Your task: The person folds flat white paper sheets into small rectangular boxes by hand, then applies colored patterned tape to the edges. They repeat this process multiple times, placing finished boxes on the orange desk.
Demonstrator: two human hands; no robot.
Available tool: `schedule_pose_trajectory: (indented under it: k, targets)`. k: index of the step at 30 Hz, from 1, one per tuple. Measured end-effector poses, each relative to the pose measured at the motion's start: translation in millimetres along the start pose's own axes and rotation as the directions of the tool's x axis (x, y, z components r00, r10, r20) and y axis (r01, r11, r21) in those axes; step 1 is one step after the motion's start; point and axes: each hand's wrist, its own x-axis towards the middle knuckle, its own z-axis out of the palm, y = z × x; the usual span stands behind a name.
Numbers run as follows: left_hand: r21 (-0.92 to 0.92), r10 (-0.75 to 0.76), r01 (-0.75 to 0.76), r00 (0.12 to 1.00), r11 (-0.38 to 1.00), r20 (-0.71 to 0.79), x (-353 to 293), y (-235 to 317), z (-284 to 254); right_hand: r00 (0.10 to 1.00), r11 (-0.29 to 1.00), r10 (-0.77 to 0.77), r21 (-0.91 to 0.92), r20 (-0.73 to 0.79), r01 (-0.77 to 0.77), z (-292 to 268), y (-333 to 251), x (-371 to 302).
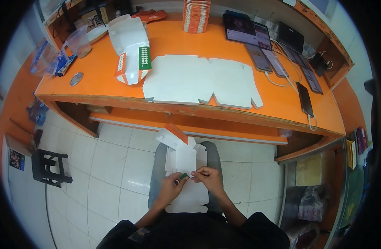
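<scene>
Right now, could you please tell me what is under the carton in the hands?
Grey trouser legs show on both sides beneath the carton; whatever its middle covers cannot be seen.

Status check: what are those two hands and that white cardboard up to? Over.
Left hand pinching a green flap. Right hand close beside, at the cardboard. Cardboard partly folded, over the lap. Flat white blanks apart, on the orange desk.

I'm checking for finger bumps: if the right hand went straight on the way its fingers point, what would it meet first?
Heading leftward, the right hand would probably first meet the green flap of the carton by the left hand, though depth is unclear.
</scene>
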Motion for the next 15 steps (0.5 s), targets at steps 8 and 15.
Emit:
schedule_pose_trajectory:
  k: [8, 15]
  targets:
    - [-0.326, -0.352, 0.376, 0.927, 0.867, 0.131, 9.3, -4.6, 3.8, 0.991, 0.987, -0.105, -0.116, 0.081, 0.114, 6.1, 5.0, -3.2]
    - [-0.385, -0.353, 0.454, 0.884, 0.803, 0.307, 7.9, -5.0, -4.2, 0.964, 0.922, -0.261, -0.282, 0.053, 0.265, 2.7, 14.5, 2.4]
